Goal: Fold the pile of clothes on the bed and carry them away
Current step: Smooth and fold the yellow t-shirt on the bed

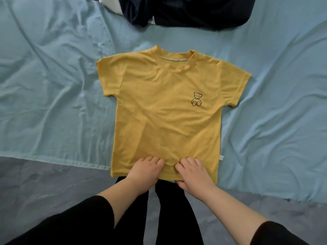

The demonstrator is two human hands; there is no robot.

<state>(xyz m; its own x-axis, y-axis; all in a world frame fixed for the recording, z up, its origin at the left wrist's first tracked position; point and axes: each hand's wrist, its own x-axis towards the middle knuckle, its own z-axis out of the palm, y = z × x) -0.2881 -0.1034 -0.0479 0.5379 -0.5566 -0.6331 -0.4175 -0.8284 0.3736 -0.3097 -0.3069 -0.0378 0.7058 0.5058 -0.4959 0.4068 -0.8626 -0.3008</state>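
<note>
Left grip (145, 171) and right grip (192, 174) clench the near hem of the yellow T-shirt (164, 112) lying beyond.

The dark clothes pile (185, 13) at the far side is cut off by the top edge, and a white piece (108, 4) shows only as slivers among its folds. The left grip (145, 169) and right grip (192, 172) cover the middle of the near hem of the yellow T-shirt (164, 112). The left thumb is out of sight, and the right thumb is half tucked under the cloth. Lettering on the bear print (196, 99) and the side tag (221, 157) is too small to read. A black shape (177, 209) below the hem, trousers or legs, is partly hidden and runs off the bottom edge.
</note>
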